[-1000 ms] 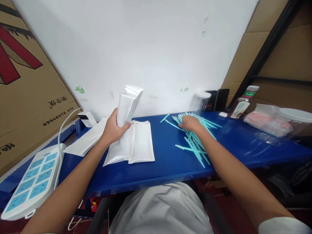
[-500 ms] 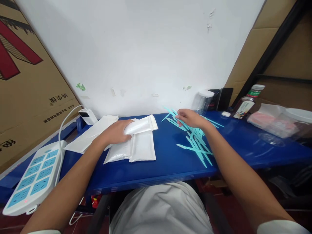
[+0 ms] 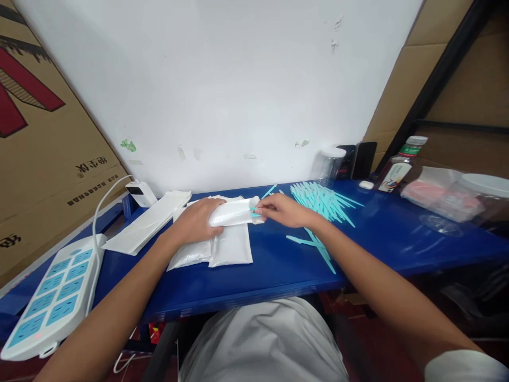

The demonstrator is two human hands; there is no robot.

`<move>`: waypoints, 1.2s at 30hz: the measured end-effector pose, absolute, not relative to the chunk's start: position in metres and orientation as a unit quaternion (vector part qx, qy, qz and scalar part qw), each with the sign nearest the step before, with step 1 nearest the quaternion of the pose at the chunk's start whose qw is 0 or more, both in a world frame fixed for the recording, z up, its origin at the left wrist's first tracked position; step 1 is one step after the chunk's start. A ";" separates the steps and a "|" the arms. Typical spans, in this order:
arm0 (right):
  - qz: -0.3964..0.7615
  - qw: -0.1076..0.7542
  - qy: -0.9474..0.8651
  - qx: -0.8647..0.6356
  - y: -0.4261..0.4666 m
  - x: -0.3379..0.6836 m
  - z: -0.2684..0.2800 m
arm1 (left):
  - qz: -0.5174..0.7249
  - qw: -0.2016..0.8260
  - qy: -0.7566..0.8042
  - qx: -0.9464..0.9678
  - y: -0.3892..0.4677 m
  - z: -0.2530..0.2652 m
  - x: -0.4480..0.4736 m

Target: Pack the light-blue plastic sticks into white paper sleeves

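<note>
My left hand [image 3: 199,219] is closed around a white plastic mailer bag [image 3: 231,213], raised over other white mailers and with its mouth facing right. At that mouth, my right hand [image 3: 284,208] pinches thin turquoise plastic sticks [image 3: 254,211]; their tips are partly inside the bag, and how many there are is hidden by the fingers. Beneath the held bag lie filled white mailers [image 3: 230,246]. A pile of the same turquoise sticks [image 3: 322,199] is fanned out behind my right wrist, and a few stray sticks [image 3: 314,241] lie nearer the front edge.
Flat white mailers [image 3: 149,223] are stacked at the left, beside a white power strip [image 3: 53,294] and a small white device [image 3: 141,194]. Along the right stand a clear jar [image 3: 330,164], phones [image 3: 363,162], a bottle [image 3: 401,164] and a pink-filled bag [image 3: 441,196].
My right hand has moved left from the stick pile to the bag's mouth, carrying turquoise sticks. The left hand still grips the bag, which has shifted slightly and now has its mouth open.
</note>
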State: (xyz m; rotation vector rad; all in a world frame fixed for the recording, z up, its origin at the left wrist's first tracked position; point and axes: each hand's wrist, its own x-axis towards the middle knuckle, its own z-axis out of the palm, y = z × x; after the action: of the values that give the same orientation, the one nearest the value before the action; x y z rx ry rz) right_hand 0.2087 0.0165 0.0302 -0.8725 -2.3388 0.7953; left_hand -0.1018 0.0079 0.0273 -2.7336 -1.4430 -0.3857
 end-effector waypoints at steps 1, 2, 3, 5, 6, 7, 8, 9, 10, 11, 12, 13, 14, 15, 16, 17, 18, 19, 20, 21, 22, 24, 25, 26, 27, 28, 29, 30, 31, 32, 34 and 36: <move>0.288 0.258 -0.868 -0.311 0.015 0.203 0.027 | -0.130 0.015 -0.457 -0.880 0.007 0.027 -0.100; 0.285 0.261 -0.871 -0.302 0.014 0.198 0.025 | -0.135 0.017 -0.453 -0.881 0.006 0.027 -0.099; 0.285 0.267 -0.872 -0.296 0.013 0.194 0.023 | -0.138 0.019 -0.449 -0.883 0.005 0.027 -0.098; 0.286 0.287 -0.868 -0.287 0.011 0.189 0.020 | -0.142 0.023 -0.447 -0.883 0.004 0.027 -0.097; 0.289 0.301 -0.864 -0.282 0.010 0.187 0.020 | -0.145 0.025 -0.448 -0.882 0.004 0.027 -0.097; 0.297 0.317 -0.857 -0.277 0.009 0.186 0.020 | -0.150 0.026 -0.449 -0.880 0.004 0.026 -0.097; 0.307 0.330 -0.849 -0.274 0.008 0.186 0.021 | -0.155 0.026 -0.450 -0.879 0.005 0.026 -0.097; 0.319 0.340 -0.841 -0.274 0.006 0.186 0.023 | -0.162 0.025 -0.450 -0.878 0.005 0.026 -0.097; 0.327 0.348 -0.834 -0.277 0.004 0.187 0.026 | -0.171 0.023 -0.449 -0.877 0.005 0.026 -0.097; 0.332 0.357 -0.827 -0.281 0.001 0.187 0.029 | -0.181 0.021 -0.447 -0.876 0.005 0.026 -0.096; 0.335 0.369 -0.819 -0.284 -0.001 0.188 0.032 | -0.191 0.019 -0.446 -0.874 0.005 0.027 -0.096; 0.339 0.386 -0.809 -0.286 -0.003 0.188 0.035 | -0.201 0.017 -0.446 -0.872 0.004 0.028 -0.096; 0.345 0.405 -0.796 -0.286 -0.005 0.189 0.038 | -0.210 0.016 -0.447 -0.870 0.004 0.029 -0.095; 0.353 0.427 -0.783 -0.284 -0.007 0.189 0.040 | -0.217 0.015 -0.447 -0.868 0.003 0.030 -0.095; 0.361 0.447 -0.769 -0.282 -0.009 0.189 0.042 | -0.221 0.015 -0.448 -0.866 0.003 0.030 -0.094; 0.365 0.465 -0.757 -0.279 -0.010 0.190 0.044 | -0.224 0.014 -0.447 -0.866 0.003 0.031 -0.094; 0.365 0.482 -0.748 -0.275 -0.011 0.190 0.045 | -0.225 0.015 -0.444 -0.867 0.002 0.031 -0.093; 0.361 0.497 -0.741 -0.272 -0.012 0.190 0.045 | -0.224 0.015 -0.440 -0.869 0.002 0.031 -0.092; 0.356 0.512 -0.734 -0.269 -0.012 0.190 0.045 | -0.223 0.016 -0.436 -0.872 0.001 0.030 -0.091; 0.354 0.525 -0.727 -0.264 -0.012 0.189 0.045 | -0.222 0.017 -0.431 -0.875 0.000 0.029 -0.089; 0.356 0.537 -0.721 -0.256 -0.012 0.189 0.044 | -0.219 0.017 -0.426 -0.878 0.000 0.029 -0.088; 0.364 0.559 -0.706 -0.237 -0.012 0.187 0.041 | -0.217 0.018 -0.418 -0.882 -0.002 0.028 -0.085; 0.362 0.573 -0.697 -0.234 -0.011 0.186 0.040 | -0.219 0.019 -0.414 -0.883 -0.003 0.028 -0.084; 0.351 0.590 -0.686 -0.241 -0.010 0.185 0.039 | -0.227 0.019 -0.412 -0.882 -0.004 0.029 -0.083; 0.330 0.611 -0.672 -0.257 -0.010 0.186 0.039 | -0.245 0.020 -0.411 -0.878 -0.005 0.030 -0.084; 0.302 0.634 -0.655 -0.279 -0.008 0.187 0.039 | -0.273 0.021 -0.416 -0.867 -0.005 0.032 -0.085; 0.269 0.658 -0.635 -0.304 -0.006 0.189 0.040 | -0.312 0.021 -0.426 -0.849 -0.004 0.034 -0.088; 0.238 0.677 -0.615 -0.327 -0.003 0.193 0.041 | -0.358 0.020 -0.442 -0.822 -0.003 0.037 -0.092; 0.209 0.687 -0.601 -0.350 0.001 0.197 0.042 | -0.410 0.017 -0.461 -0.786 -0.001 0.039 -0.097; 0.183 0.688 -0.594 -0.375 0.007 0.204 0.043 | -0.462 0.010 -0.479 -0.747 0.002 0.041 -0.102; 0.136 0.650 -0.605 -0.440 0.020 0.218 0.043 | -0.545 -0.019 -0.491 -0.679 0.011 0.042 -0.114; 0.086 0.560 -0.639 -0.520 0.035 0.234 0.038 | -0.573 -0.071 -0.484 -0.657 0.020 0.041 -0.123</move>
State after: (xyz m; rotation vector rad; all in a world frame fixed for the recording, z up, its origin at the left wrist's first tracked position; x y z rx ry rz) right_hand 0.2337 0.0345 0.0379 -1.2249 -1.5071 0.2025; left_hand -0.1232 0.0199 0.0407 -2.1646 -1.5932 -1.8877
